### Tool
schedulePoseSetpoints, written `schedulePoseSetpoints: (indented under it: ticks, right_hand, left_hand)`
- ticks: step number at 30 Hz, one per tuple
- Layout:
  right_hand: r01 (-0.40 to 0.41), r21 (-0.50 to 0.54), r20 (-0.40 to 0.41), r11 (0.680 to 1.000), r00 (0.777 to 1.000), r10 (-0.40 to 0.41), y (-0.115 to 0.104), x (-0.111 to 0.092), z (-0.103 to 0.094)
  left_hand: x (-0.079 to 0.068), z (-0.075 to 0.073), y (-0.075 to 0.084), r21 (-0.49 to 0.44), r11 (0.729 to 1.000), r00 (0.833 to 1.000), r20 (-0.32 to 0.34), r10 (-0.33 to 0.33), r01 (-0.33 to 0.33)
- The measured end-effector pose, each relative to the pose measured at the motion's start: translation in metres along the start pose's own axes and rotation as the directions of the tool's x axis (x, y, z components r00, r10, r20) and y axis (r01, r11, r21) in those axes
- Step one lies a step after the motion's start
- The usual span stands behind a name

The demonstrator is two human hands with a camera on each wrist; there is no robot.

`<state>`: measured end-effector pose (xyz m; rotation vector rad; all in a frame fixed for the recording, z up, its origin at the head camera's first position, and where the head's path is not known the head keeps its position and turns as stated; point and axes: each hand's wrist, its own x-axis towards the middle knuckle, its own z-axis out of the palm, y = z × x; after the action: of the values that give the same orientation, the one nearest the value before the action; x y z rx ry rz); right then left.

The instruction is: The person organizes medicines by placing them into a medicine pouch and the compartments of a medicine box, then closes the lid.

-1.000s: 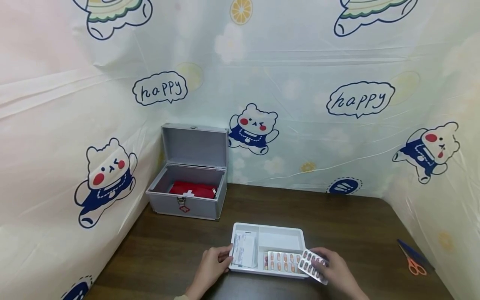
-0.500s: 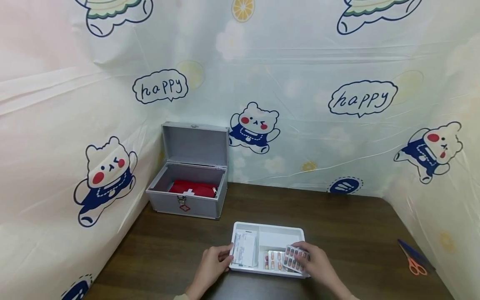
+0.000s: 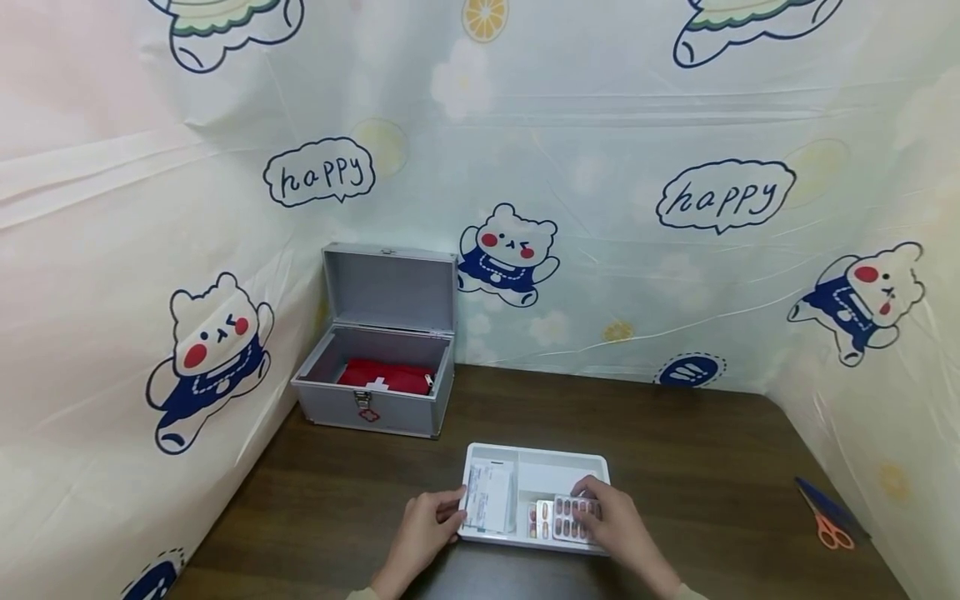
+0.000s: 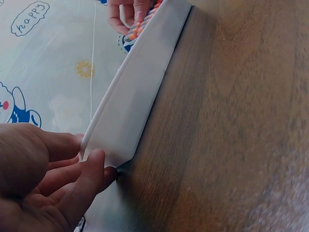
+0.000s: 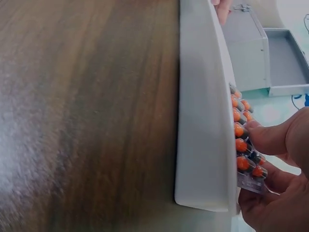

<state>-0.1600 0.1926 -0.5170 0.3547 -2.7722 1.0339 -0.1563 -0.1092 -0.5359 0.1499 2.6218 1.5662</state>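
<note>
My right hand (image 3: 611, 517) pinches a blister pack of capsules (image 3: 567, 518) over the front right compartment of a white divided tray (image 3: 555, 457). In the right wrist view its orange and dark capsules (image 5: 243, 145) rise above the tray's rim, with thumb and fingers at the pack's end. Other blister packs (image 3: 542, 521) lie beneath it, partly covered. My left hand (image 3: 427, 525) holds the tray's left end, thumb and fingers at the wall (image 4: 118, 106). White packets with printing (image 3: 489, 497) fill the left compartment.
Behind the tray on the left stands an open grey metal case (image 3: 367, 408) with a red pouch (image 3: 390, 377) inside. Orange-handled scissors (image 3: 831, 532) lie on the wooden table (image 3: 690, 450) at the right, beside a dark blue item (image 3: 828, 502).
My right hand has moved left with the blister pack, from beyond the tray's right end to over the front right compartment. The pack has turned level with the others. My left hand stays put.
</note>
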Motion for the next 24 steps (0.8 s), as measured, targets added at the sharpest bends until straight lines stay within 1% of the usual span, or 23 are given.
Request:
schedulePoseSetpoints:
  ticks: [2,4,6,9,15,17,21,24]
  right_hand:
    - [0.052,-0.035,-0.042,0.998,0.998,-0.053,0.000,-0.001,0.004]
    - [0.097,-0.082,-0.086,0.992,0.991,-0.104,0.000,-0.002,0.008]
    - [0.113,-0.121,-0.116,0.986,0.985,-0.127,0.000,-0.002,0.012]
    - [0.097,-0.150,-0.120,0.984,0.986,-0.115,-0.001,-0.002,0.014]
    - [0.027,-0.197,-0.051,0.980,0.998,-0.038,-0.006,-0.002,0.012]
    - [0.021,-0.212,-0.054,0.977,0.998,-0.034,-0.007,-0.002,0.012]
    - [0.053,-0.226,-0.124,0.973,0.989,-0.083,-0.005,-0.004,0.009]
    - [0.106,-0.233,-0.185,0.967,0.971,-0.151,0.003,-0.004,0.001]
  left_hand:
    - [-0.001,0.000,0.000,0.001,1.000,1.000,0.001,-0.003,0.003]
    - [0.000,0.000,-0.001,-0.001,1.000,1.000,0.004,-0.002,0.002]
    - [0.000,0.000,-0.002,-0.002,1.000,1.000,0.008,0.002,-0.002]
    - [0.000,0.000,-0.003,-0.002,1.000,1.000,0.006,0.008,-0.008]
    - [-0.001,0.001,-0.002,-0.003,1.000,1.000,-0.014,0.025,-0.025]
    - [-0.001,0.001,-0.001,0.001,0.999,0.999,-0.020,0.032,-0.032]
    - [-0.001,0.001,0.000,0.007,1.000,1.000,-0.021,0.024,-0.023]
    - [-0.002,0.001,0.000,0.005,1.000,1.000,-0.019,0.024,-0.024]
